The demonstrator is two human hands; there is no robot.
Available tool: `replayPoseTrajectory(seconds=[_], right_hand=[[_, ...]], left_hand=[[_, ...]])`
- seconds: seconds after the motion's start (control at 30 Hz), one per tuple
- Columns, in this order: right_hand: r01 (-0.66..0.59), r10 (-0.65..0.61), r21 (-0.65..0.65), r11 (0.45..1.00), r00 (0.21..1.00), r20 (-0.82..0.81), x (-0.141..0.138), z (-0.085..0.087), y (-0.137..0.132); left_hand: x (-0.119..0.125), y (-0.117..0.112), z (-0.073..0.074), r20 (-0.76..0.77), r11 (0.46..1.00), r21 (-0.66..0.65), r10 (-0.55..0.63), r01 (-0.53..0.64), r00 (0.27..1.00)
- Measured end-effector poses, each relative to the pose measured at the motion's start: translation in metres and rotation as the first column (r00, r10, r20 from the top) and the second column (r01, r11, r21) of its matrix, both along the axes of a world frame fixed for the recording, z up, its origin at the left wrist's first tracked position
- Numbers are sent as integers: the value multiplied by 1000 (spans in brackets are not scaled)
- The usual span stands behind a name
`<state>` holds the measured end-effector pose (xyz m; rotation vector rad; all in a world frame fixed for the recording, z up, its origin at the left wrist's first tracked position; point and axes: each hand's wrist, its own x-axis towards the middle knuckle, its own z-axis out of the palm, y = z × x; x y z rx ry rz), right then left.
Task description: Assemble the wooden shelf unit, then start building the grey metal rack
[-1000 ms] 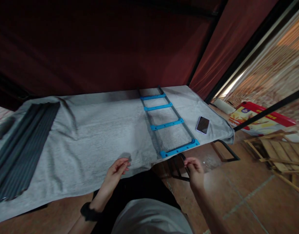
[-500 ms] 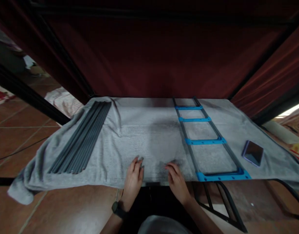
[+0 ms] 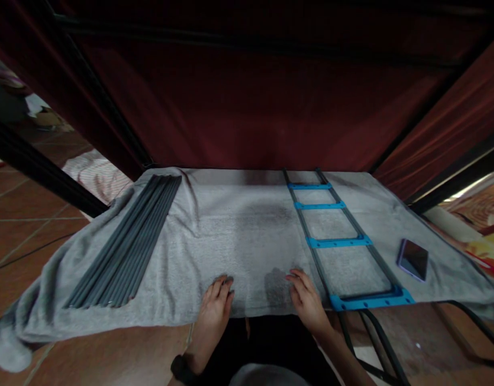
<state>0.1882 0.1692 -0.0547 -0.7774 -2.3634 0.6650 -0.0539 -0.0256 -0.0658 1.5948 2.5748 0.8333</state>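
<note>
My left hand (image 3: 216,300) is over the front edge of a grey blanket (image 3: 214,214), its fingers extended and holding nothing. My right hand (image 3: 306,298), also bare of any object, has its fingers loosely stretched just left of a ladder-like frame. That frame has grey tubes and blue plastic crosspieces (image 3: 353,303), and lies flat on the blanket. Off to the left of my left hand, a bundle of dark grey tubes (image 3: 130,244) lies side by side. Whether my fingertips touch the cloth, I cannot tell.
A phone (image 3: 413,259) lies to the right of the blue-and-grey frame. Dark red curtains (image 3: 238,107) hang behind the blanket, with black metal bars (image 3: 45,166) at the sides. A chair-like black metal frame (image 3: 385,343) stands below the front right edge, on the tiled floor (image 3: 110,351).
My hands have moved farther apart, the left one to the left and the right one to the right. The view has shifted slightly. The tubes, frame and phone lie as before.
</note>
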Motion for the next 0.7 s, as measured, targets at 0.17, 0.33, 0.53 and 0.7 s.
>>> replayPoseTrajectory(seconds=[0.17,0.33,0.53,0.7], right_hand=[[305,-308,69,950,951,34,28,28,79],[453,-393,-110,885,852,344,29,30,124],[397,-290,-159,904,841,456,10,17,128],[437,-365,-106,893,841,399,14,21,137]], left_hand=[[0,28,19,202,995,101,-37,16,979],[21,61,41,401,986,113,-158,122,903],[47,70,45,659,987,116,-159,109,735],[55,68,41,729,986,119,-164,113,665]])
